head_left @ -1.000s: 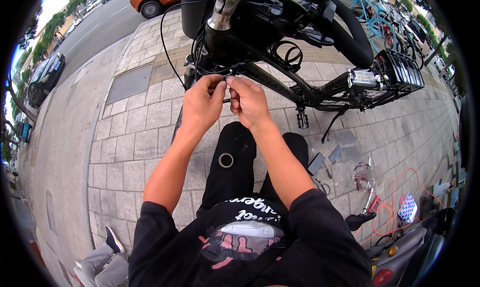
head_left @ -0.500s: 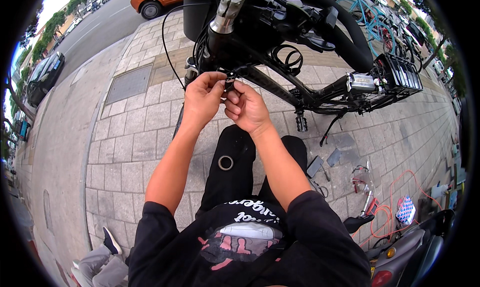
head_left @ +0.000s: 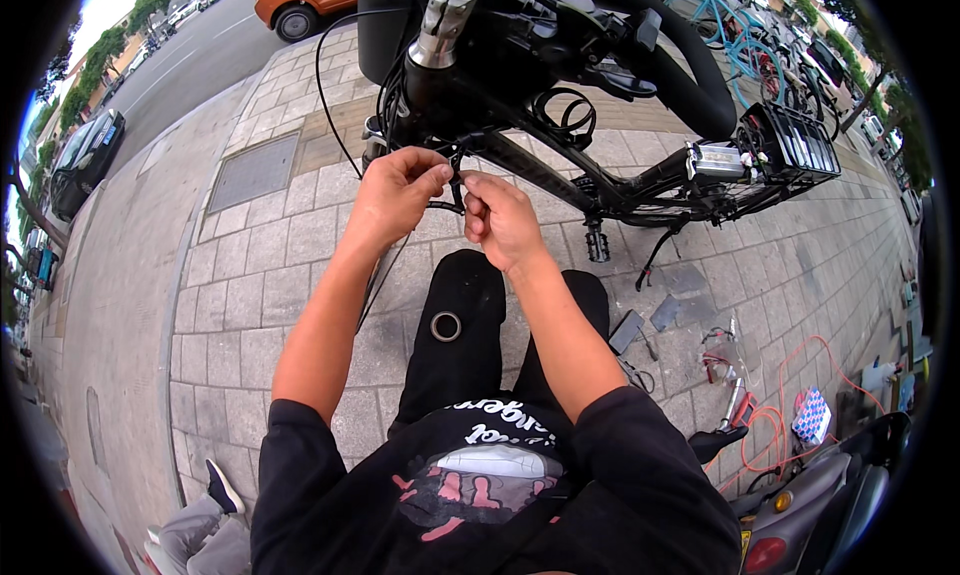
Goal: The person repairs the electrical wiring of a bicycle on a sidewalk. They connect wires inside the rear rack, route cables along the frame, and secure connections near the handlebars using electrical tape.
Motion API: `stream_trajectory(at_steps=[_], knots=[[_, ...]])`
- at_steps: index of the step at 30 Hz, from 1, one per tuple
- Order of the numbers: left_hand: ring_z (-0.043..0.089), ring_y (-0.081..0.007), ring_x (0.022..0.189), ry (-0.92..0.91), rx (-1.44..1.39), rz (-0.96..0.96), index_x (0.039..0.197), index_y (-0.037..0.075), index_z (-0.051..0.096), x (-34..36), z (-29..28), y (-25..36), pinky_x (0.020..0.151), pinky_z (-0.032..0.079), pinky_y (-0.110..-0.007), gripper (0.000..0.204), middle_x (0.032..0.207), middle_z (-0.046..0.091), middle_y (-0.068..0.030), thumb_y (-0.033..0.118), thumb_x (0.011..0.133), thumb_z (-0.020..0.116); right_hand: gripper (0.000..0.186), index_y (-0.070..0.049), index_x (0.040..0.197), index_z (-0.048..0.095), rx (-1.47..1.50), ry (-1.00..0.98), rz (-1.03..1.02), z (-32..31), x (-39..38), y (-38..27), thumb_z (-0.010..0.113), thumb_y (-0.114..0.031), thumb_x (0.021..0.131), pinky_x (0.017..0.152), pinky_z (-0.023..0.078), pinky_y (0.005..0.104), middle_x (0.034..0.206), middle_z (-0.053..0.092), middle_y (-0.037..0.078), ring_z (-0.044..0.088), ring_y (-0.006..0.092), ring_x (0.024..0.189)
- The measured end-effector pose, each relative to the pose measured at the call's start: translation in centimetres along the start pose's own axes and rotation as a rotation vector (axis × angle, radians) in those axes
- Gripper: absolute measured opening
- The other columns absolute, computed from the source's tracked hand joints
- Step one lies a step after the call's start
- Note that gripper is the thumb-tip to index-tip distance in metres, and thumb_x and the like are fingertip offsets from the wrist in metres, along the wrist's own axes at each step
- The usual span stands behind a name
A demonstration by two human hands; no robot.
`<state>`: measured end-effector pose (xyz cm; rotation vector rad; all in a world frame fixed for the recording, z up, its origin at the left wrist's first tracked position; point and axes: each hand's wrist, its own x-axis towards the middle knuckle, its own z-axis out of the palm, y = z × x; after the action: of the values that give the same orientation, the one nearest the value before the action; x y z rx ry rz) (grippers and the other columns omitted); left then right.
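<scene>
Close by the head tube of a black bicycle, my left hand and my right hand meet with thumbs and forefingers pinched. A small dark piece, perhaps a cable end, shows between the fingertips, but it is too small to make out. A black cable curves out just below them, between the hands. My right hand's other fingers are curled. On my left thigh lies a roll of tape, its ring facing up.
Behind the frame are a pedal and a kickstand. To the right on the paving lie a dark flat box, tools, an orange cord and a patterned box. A parked scooter stands lower right; another person's shoe shows lower left.
My hands have drawn slightly apart, the left shifting left and the right turning a little. The black cable below the fingers now shows. The view has shifted slightly.
</scene>
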<state>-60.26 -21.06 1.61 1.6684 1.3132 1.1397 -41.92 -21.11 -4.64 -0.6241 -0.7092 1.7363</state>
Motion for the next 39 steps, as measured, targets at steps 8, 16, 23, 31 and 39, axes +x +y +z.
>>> stream_trajectory(at_steps=[8,16,23,31,39], knots=[[0.071,-0.0099,0.088,0.031,-0.061,-0.034,0.119,-0.001,0.074,-0.9,0.7,0.4,0.069,0.055,-0.026,0.020,0.094,0.077,-0.0046,0.012,0.104,0.073,0.023,-0.001,0.104,0.075,-0.122,0.030,-0.063,1.1,0.0,-0.1,0.075,-0.023,0.102,0.044,0.040,0.0248,0.072,0.058,-0.002,0.051,0.0077,0.051],[0.072,-0.0133,0.091,0.062,0.509,0.369,0.124,-0.004,0.075,-1.1,0.4,0.3,0.077,0.057,-0.029,0.026,0.101,0.079,-0.0089,0.013,0.105,0.070,0.021,0.001,0.101,0.074,-0.191,0.060,-0.124,1.7,-0.7,0.8,0.072,-0.020,0.104,0.044,0.038,0.0245,0.071,0.058,-0.002,0.049,0.0058,0.051],[0.072,-0.0131,0.085,-0.069,0.133,-0.033,0.116,-0.007,0.076,-0.2,0.5,2.2,0.072,0.057,-0.030,0.030,0.096,0.079,-0.0090,0.019,0.101,0.078,0.023,0.002,0.104,0.077,-0.262,0.067,-0.139,1.6,-0.7,0.8,0.069,-0.019,0.105,0.047,0.038,0.0248,0.072,0.059,-0.003,0.047,0.0038,0.054],[0.072,-0.0151,0.077,-0.008,0.262,-0.026,0.110,-0.006,0.076,0.2,1.0,1.7,0.065,0.056,-0.031,0.028,0.092,0.079,-0.0110,0.020,0.100,0.079,0.024,0.003,0.111,0.078,-0.337,0.027,-0.209,0.7,0.1,0.9,0.068,-0.018,0.106,0.046,0.036,0.0240,0.071,0.060,-0.005,0.046,0.0028,0.053],[0.074,-0.0329,0.075,0.319,0.851,0.602,0.099,0.004,0.069,-1.1,3.1,-0.6,0.059,0.058,-0.041,0.013,0.095,0.074,-0.0101,0.016,0.103,0.069,0.023,0.003,0.112,0.077,-0.354,0.048,-0.127,0.9,-0.9,0.2,0.064,-0.014,0.106,0.047,0.039,0.0236,0.073,0.060,-0.003,0.050,0.0045,0.055]])
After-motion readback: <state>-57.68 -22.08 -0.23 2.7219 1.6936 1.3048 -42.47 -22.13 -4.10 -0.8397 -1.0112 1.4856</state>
